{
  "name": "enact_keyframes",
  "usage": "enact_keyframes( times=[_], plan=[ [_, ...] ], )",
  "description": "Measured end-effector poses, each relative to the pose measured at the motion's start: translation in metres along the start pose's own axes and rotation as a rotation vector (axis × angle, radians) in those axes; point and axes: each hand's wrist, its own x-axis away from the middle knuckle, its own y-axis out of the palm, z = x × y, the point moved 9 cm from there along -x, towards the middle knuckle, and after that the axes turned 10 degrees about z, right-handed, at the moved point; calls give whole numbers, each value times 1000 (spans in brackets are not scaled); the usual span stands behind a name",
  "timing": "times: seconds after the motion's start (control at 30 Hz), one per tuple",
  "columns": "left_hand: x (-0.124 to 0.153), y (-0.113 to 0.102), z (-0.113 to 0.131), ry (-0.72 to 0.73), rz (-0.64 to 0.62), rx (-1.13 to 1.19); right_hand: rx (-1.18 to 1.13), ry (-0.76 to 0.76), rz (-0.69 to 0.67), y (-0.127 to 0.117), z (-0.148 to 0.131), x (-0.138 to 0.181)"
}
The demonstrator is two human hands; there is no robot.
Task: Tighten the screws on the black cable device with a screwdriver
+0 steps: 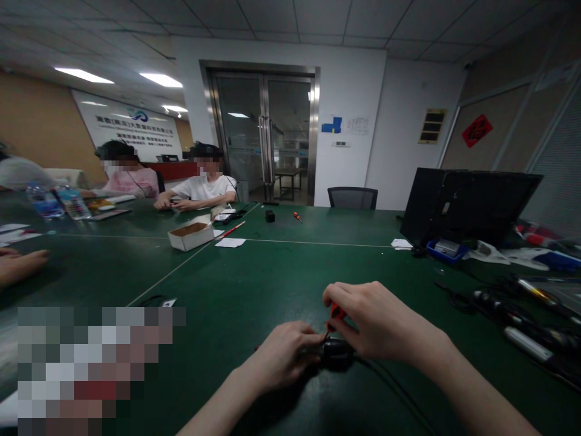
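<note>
Beyond left hand (285,357) and right hand (370,318): free passage over table (272,275) | ahead-left: white box (187,240) blocks | right: cables (495,306), then monitor (467,209) in the way | between forearms (458,369): black cord (394,386)

The single view looks out from the person's head, facing forward and somewhat down across the green surface (281,272); the left fingers (309,336) and right fingers (345,292) lie close, low and just right of centre; the wide frame reaches distant glass doors (285,130) and, along its top, the ceiling (318,18).
</note>
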Motion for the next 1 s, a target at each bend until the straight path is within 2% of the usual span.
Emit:
enact_keyframes(
  times=[0.2, 0.47, 0.77, 1.0],
  plan=[
    [-1, 0, -2, -1, 9, 35, 82, 13, -49, 4, 3, -4],
    [0, -2, -4, -34, 11, 62, -21, 9, -21, -1, -4, 1],
    [1, -2, -3, -42, -2, 67, 100, 67, -42, 4, 3, -2],
    [0, -4, 0, -31, 8, 73, -105, 20, -64, 0, -6, 2]
  ],
)
